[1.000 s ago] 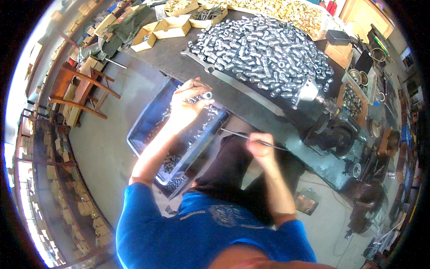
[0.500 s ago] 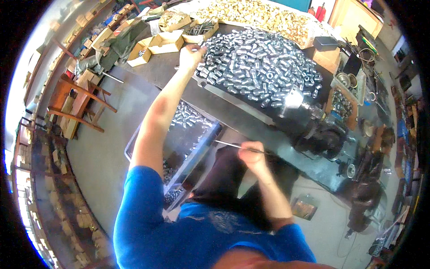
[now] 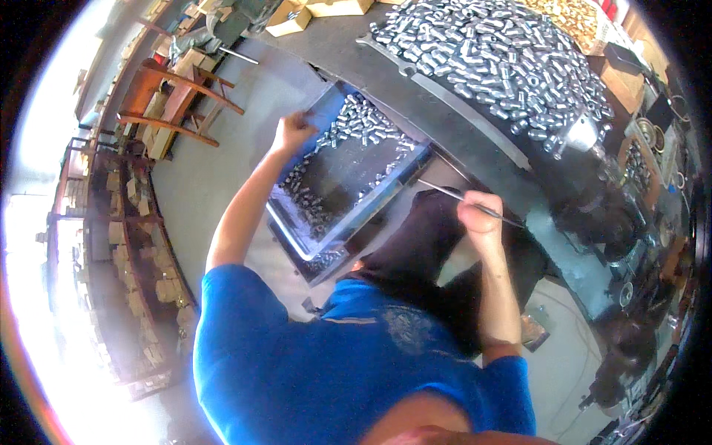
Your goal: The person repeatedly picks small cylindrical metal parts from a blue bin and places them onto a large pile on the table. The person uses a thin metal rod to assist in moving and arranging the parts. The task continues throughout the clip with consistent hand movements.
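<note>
My left hand (image 3: pixel 295 132) is at the far-left side of a blue plastic crate (image 3: pixel 382 202), its fingers curled closed. What they hold, if anything, is hidden. Inside the crate, small shiny metal fittings (image 3: pixel 365 122) lie along the sides, around a dark bare middle. My right hand (image 3: pixel 480 212) is closed around a thin metal rod (image 3: pixel 442 188), held above my lap to the right of the crate. The rod points left toward the crate's near-right side. On the bench beyond, a large heap of similar silvery fittings (image 3: pixel 504 63) is spread out.
The dark workbench (image 3: pixel 348 55) carries a long flat metal bar (image 3: pixel 475 111) along its near side. Dark machinery (image 3: pixel 601 215) stands at the right. Cardboard trays (image 3: pixel 288 18) and brass-coloured pieces (image 3: pixel 571 18) lie farther back. A wooden chair (image 3: pixel 174 104) stands on the floor at left.
My left hand has left the near-left edge of the heap and come back to the crate. My right hand still holds the rod. The whole view has shifted toward the crate.
</note>
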`<state>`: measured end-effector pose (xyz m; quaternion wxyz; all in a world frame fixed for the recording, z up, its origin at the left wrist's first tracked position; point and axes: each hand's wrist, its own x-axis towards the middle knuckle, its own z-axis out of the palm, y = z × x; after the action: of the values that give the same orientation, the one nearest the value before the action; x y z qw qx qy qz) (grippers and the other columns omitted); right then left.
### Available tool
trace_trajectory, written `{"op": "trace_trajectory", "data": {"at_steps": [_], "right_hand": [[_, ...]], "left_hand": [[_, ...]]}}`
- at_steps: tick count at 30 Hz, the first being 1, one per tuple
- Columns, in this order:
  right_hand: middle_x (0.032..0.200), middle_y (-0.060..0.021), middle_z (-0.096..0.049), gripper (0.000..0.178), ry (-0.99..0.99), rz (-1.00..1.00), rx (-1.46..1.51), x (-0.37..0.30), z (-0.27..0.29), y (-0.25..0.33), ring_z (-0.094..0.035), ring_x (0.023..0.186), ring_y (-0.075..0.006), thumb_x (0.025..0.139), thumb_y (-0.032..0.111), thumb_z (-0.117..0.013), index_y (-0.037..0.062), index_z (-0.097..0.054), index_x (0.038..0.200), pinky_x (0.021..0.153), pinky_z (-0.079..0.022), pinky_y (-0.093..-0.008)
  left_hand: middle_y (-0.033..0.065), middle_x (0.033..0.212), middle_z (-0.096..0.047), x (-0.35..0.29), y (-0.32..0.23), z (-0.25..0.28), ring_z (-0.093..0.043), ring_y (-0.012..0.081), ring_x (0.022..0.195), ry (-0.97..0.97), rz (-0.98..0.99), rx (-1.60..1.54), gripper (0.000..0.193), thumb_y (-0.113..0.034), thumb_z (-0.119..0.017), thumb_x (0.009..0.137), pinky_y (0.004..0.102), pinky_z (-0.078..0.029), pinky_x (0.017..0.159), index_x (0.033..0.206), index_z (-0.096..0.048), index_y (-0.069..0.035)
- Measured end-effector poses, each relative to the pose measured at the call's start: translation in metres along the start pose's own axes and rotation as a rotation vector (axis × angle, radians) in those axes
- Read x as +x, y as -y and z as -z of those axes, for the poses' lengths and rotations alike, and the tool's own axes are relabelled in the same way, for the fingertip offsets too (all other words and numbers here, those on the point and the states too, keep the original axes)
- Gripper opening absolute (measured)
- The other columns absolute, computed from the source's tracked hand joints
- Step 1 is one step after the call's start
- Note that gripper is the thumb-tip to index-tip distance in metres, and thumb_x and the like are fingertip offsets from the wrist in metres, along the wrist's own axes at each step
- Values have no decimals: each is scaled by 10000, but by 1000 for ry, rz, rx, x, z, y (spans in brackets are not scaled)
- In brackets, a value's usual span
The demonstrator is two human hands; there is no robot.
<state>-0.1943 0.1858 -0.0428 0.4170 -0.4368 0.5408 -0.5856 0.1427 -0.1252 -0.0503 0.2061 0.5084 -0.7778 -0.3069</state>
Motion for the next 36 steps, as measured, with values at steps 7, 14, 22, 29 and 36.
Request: {"op": "trace_trajectory", "data": {"at_steps": [7, 14, 22, 29, 36], "right_hand": [[549, 29, -408, 87, 36, -47, -13, 3, -3, -15, -379, 547, -53, 661, 47, -520, 23, -503, 579, 496, -283, -245], [548, 30, -417, 86, 13, -49, -156, 4, -1, -21, -387, 548, -52, 661, 13, -510, 20, -508, 575, 495, -286, -242], [547, 39, -401, 93, 7, -58, -72, 4, 0, -15, -370, 550, -41, 657, 20, -528, 25, -497, 569, 495, -276, -238], [543, 47, -357, 130, 5, -71, -12, 2, 1, -21, -339, 543, -34, 655, 63, -563, 31, -473, 567, 484, -251, -242], [544, 46, -347, 149, 73, -20, -17, 3, -6, -12, -336, 538, -41, 652, 88, -572, 30, -463, 570, 491, -257, -250]], "left_hand": [[172, 916, -680, -80, 127, 4, -654, 342, 892, 149, 257, 807, 234, -138, -602, 720, 446, -522, 781, 940, -673, -104], [130, 1001, -681, -74, 118, -26, -656, 308, 961, 286, 357, 1035, 259, -186, -696, 699, 435, -519, 798, 942, -681, -98], [154, 1046, -667, -70, 128, -31, -643, 316, 997, 176, 473, 949, 274, -187, -686, 731, 441, -513, 836, 984, -666, -83], [156, 1007, -675, -69, 129, -27, -654, 326, 953, 198, 426, 1024, 279, -222, -681, 740, 429, -526, 799, 971, -661, -67], [102, 922, -668, -80, 91, -13, -669, 239, 910, -35, 299, -125, 207, -136, -655, 813, 350, -538, 722, 965, -621, 0]]}}
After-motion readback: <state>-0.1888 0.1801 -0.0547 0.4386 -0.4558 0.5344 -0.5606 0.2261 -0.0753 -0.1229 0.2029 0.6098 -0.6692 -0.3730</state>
